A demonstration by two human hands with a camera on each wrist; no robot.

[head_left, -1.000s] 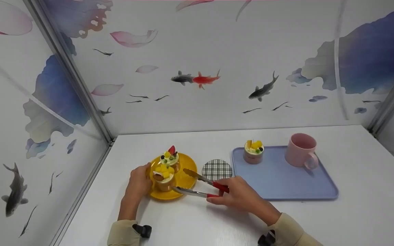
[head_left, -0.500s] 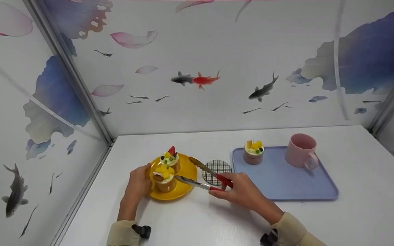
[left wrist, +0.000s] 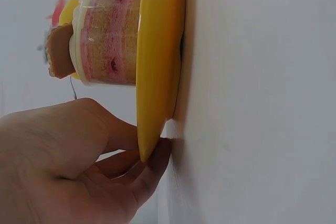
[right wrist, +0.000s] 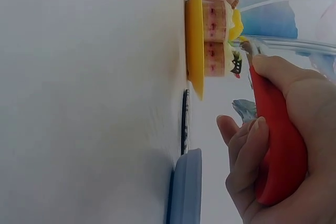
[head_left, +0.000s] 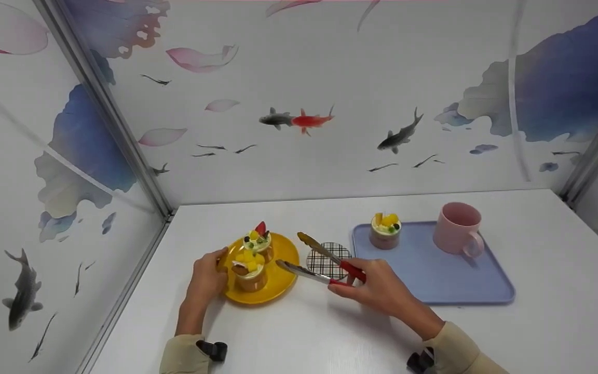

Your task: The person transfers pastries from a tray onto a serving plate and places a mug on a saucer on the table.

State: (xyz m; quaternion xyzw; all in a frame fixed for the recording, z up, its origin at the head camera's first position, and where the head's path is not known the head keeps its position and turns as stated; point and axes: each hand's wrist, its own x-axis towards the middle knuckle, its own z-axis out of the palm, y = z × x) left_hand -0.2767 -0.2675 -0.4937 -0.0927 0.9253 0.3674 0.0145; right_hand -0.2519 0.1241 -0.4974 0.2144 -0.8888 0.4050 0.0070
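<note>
A yellow plate on the table bears two dessert cups. The nearer dessert cup has yellow fruit and a brown biscuit on top; the one behind carries a strawberry. My left hand pinches the plate's left rim, thumb above and fingers below in the left wrist view. In my right hand are metal tongs with red handles. The tongs are spread, with nothing between their tips, over the plate's right edge and the round checked coaster.
Right of the coaster lies a lilac tray. On it stand a third dessert cup with yellow fruit and a pink mug. White walls with painted fish enclose the table at the back and sides.
My right hand has drawn the tongs back to the right, off the nearer dessert cup and partly over the coaster. The left hand still holds the plate's rim.
</note>
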